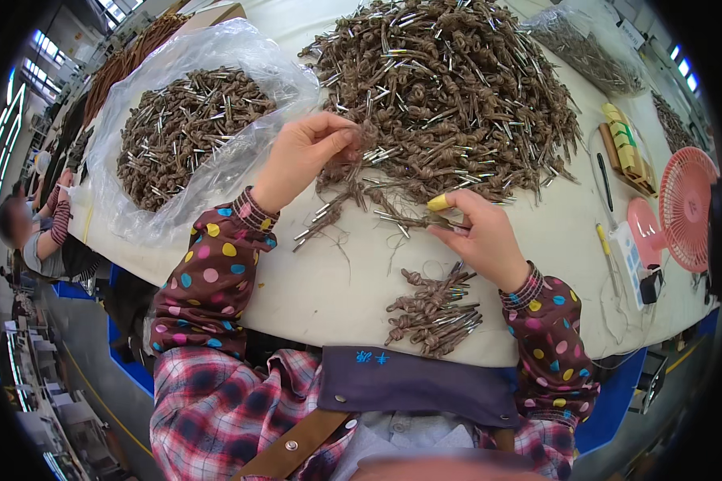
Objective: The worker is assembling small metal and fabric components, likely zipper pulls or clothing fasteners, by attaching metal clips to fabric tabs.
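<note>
My left hand is closed in a pinch at the near edge of a big heap of brown knotted cords with silvery metal tips. A wispy brown tangle of thread shows at its fingertips, partly blurred. To the right, my right hand, with a yellow cover on one finger, pinches a knotted cord whose metal tips point left. Between the hands, a few more cords lie with loose thread ends on the pale table. Closer to me sits a small pile of knotted cords.
At left stands an open clear plastic bag full of similar cords; another filled bag is far right. A pink fan, power strip, pen and yellow-wrapped bundle lie right. Another person sits far left.
</note>
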`<state>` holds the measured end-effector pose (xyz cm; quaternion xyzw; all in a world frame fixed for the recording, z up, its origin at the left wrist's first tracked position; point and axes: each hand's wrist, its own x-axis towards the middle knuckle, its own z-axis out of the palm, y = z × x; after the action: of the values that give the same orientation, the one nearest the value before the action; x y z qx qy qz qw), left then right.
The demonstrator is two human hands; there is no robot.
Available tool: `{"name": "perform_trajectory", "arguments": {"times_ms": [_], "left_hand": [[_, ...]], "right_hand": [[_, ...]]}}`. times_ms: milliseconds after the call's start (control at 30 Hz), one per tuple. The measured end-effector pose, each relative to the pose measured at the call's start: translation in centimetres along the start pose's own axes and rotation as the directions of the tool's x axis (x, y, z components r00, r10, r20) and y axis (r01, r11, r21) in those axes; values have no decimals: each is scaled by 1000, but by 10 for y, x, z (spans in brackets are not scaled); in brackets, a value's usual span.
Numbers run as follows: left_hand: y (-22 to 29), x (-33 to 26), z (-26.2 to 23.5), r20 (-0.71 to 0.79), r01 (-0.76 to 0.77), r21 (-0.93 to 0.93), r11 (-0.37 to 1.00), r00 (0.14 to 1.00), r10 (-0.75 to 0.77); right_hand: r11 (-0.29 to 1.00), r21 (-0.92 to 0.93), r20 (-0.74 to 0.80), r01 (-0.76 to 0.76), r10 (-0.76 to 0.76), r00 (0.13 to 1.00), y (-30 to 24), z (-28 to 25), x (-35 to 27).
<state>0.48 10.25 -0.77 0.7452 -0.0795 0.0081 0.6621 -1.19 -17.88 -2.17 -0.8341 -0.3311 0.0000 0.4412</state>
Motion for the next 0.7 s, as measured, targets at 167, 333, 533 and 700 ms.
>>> {"name": "perform_trajectory", "arguments": {"times_ms": [167, 333, 533, 700], "left_hand": [[15, 5, 22, 64, 69, -207, 976, 996, -57], [24, 4, 42, 169, 147, -324, 935, 981, -96], [23, 16, 70, 222, 181, -437, 881, 971, -89], [25, 11, 33, 131, 181, -352, 919, 981, -143]], "right_hand": [[985, -124, 30, 121, -118, 993, -4, 21, 13], [951, 303, -209, -68, 135, 968, -12, 9, 25], [649, 749, -27, -133, 230, 973, -1, 17, 25], [657, 701, 63, -277, 331, 942, 17, -7, 21]]}}
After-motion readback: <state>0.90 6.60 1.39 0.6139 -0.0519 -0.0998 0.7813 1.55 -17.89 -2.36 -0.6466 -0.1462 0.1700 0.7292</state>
